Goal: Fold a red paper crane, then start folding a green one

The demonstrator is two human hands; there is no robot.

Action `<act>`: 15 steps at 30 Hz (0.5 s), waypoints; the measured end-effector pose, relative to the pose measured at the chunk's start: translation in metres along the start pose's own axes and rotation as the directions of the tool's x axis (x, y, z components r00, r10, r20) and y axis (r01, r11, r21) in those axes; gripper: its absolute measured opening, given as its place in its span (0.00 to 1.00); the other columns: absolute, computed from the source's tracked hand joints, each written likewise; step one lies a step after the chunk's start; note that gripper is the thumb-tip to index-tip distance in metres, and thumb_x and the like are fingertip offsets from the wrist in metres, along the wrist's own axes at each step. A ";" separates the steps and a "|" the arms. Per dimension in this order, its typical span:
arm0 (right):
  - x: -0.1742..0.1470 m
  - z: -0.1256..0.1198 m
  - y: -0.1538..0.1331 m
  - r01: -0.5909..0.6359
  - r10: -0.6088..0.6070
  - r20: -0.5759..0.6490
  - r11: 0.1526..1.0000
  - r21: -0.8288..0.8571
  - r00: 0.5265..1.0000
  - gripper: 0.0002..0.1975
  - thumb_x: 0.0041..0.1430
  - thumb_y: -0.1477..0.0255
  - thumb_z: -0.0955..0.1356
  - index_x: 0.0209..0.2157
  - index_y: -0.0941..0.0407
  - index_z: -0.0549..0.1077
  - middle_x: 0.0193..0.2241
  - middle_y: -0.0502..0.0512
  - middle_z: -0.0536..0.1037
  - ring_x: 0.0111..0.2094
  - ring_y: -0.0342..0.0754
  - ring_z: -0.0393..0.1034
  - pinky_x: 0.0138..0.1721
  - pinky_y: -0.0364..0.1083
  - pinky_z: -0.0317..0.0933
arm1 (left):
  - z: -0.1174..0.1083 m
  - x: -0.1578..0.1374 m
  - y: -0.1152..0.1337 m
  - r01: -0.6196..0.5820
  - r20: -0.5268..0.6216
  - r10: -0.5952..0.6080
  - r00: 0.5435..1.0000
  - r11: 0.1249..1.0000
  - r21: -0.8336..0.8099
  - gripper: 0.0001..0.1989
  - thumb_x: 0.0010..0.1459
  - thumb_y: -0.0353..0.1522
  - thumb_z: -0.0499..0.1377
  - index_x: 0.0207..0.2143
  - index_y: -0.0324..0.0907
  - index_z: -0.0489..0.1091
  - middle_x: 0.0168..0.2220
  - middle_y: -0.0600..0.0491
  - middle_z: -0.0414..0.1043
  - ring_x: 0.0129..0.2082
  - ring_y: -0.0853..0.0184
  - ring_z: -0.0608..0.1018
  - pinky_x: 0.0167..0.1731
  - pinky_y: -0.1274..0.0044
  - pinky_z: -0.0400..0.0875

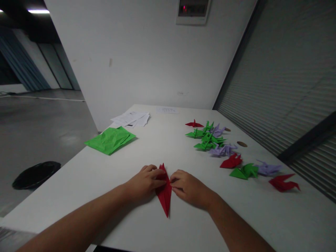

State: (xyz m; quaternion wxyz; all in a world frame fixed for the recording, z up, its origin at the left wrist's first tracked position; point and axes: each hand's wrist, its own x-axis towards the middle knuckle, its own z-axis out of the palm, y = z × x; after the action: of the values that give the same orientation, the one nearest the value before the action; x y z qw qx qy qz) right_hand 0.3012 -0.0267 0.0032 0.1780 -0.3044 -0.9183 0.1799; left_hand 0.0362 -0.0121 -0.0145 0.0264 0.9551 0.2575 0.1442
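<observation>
A red folded paper (pixel 165 197), long and narrow like a kite, lies on the white table in front of me. Its lower tip points toward me and a split upper point shows beyond my fingers. My left hand (pixel 149 182) grips it from the left, fingers curled over its upper half. At the right edge, my right hand (pixel 187 185) pinches the paper between thumb and fingertips. Part of the paper's middle is hidden under the left fingers. To the right sit folded paper cranes, among them a red crane (pixel 284 182) and a green crane (pixel 245 171).
Several more cranes cluster farther back, including a purple crane (pixel 223 150). Green paper sheets (pixel 111 140) lie at the table's left edge, with printed white papers (pixel 131 118) behind. A black-lined bin (pixel 36 175) stands on the floor at left. Blinds (pixel 283 77) border the right side.
</observation>
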 end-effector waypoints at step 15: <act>0.006 0.015 0.004 -0.174 0.180 -0.148 0.983 0.053 0.973 0.14 0.61 0.79 0.72 0.49 0.56 0.78 0.46 0.59 0.81 0.49 0.54 0.73 0.54 0.54 0.67 | 0.006 0.001 -0.002 -0.069 -0.046 0.063 0.997 0.989 -0.132 0.15 0.66 0.24 0.58 0.52 0.42 0.79 0.45 0.43 0.78 0.43 0.59 0.78 0.44 0.71 0.75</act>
State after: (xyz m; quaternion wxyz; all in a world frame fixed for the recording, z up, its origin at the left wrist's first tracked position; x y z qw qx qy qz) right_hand 0.2928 -0.0232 -0.0105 0.2367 -0.3941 -0.8676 0.1893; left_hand 0.0375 -0.0103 -0.0199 0.0802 0.9559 0.2160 0.1818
